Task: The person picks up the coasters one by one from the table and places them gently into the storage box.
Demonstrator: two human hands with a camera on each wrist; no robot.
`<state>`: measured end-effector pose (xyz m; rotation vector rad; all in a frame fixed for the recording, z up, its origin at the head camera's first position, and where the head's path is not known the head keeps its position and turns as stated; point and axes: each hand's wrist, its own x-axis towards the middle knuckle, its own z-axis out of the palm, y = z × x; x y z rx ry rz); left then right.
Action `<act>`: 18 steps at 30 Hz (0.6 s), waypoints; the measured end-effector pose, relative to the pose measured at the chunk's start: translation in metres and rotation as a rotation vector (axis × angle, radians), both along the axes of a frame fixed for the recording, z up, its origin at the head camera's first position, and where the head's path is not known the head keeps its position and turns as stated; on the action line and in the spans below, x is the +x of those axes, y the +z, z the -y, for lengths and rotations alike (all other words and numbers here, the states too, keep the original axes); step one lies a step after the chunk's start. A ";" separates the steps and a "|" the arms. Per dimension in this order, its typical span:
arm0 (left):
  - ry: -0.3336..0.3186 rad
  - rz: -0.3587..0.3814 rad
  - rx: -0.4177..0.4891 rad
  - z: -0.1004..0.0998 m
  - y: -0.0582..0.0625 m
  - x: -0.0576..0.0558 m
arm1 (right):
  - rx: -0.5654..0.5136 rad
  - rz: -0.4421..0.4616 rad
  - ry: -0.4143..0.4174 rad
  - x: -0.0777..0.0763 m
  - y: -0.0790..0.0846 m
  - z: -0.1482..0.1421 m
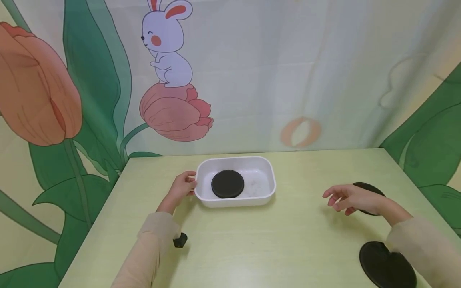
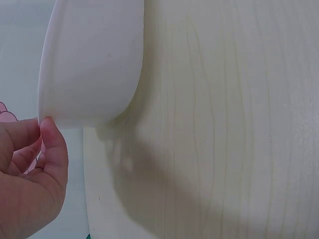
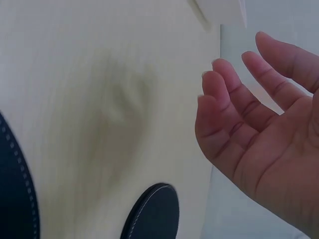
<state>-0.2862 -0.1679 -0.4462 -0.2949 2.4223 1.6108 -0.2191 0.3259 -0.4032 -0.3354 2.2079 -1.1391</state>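
Note:
A white rounded rectangular tub (image 1: 237, 203) stands toward the back of the table. Inside it, on the left part of its floor, lies a round black coaster (image 1: 227, 184). My left hand (image 1: 179, 188) pinches the tub's left rim between thumb and fingers, as the left wrist view shows close up. Over the table to the right hovers my right hand (image 1: 354, 198), fingers loosely bent and holding nothing. Partly hidden behind it is a black coaster (image 1: 371, 187); a larger-looking one (image 1: 383, 264) lies nearer, overlapped by the right sleeve. Pale stitching runs along the coaster edge (image 3: 157, 214).
The pale wood-grain table (image 1: 288, 248) ends at a printed curtain (image 1: 252, 80) with a rabbit and tulips. A small black block (image 1: 181, 240) shows at the left sleeve.

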 end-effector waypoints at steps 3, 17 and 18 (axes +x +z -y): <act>0.001 0.005 -0.001 0.000 0.000 0.000 | 0.003 -0.003 -0.010 0.002 -0.005 -0.008; -0.006 0.017 -0.014 -0.001 0.002 0.002 | 0.057 0.019 -0.036 0.020 -0.033 -0.047; -0.005 0.018 -0.013 -0.001 0.002 0.002 | 0.066 0.017 -0.035 0.022 -0.035 -0.049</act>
